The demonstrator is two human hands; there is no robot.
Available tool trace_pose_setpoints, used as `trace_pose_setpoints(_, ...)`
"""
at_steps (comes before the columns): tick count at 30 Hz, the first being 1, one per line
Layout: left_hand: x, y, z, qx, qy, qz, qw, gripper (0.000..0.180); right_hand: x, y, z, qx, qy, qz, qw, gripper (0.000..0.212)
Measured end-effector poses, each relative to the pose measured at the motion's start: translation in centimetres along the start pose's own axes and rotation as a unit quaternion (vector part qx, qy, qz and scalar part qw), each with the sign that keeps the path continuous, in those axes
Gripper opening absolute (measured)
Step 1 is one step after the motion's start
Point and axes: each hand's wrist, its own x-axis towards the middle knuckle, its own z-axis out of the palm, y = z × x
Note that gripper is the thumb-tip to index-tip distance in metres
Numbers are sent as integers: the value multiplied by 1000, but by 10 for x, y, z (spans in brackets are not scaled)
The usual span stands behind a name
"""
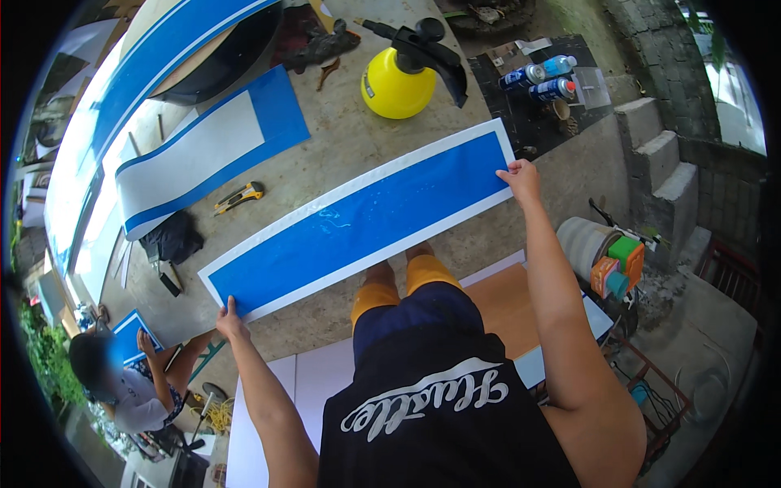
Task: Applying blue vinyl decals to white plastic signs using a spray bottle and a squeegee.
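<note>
Between my hands stretches a long blue sheet with a white border (366, 213), held slanting across in front of me. My left hand (232, 319) pinches its near left corner, thumb on top. At the opposite end, my right hand (521, 180) grips the right edge between thumb and fingers. Small pale wrinkles or wet marks show on the blue face. Beyond the sheet a yellow pump sprayer (397, 86) with a black top stands on the table. A yellow and black utility knife (239, 198) lies left of the sheet, near a partly curled blue and white sheet (213, 146).
A black cloth (172, 237) and a small black-ended tool (169, 279) lie on the table's left. Spray cans (553, 89) stand on a dark board at far right. Concrete steps (669, 167) rise at right. Another person (142, 382) sits at lower left, holding a small blue-and-white panel.
</note>
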Motion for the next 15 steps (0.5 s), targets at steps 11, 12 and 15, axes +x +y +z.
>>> trace_pose_setpoints(11,-21,15,32,92,95,-7,991,44,45,67,9,27,5,-31,999,41)
trace_pose_setpoints(12,-19,9,27,82,96,-15,992,42,44,61,12,34,-7,-29,999,41)
trace_pose_setpoints(15,-27,24,28,83,91,-29,992,39,45,57,12,39,-23,-22,999,41)
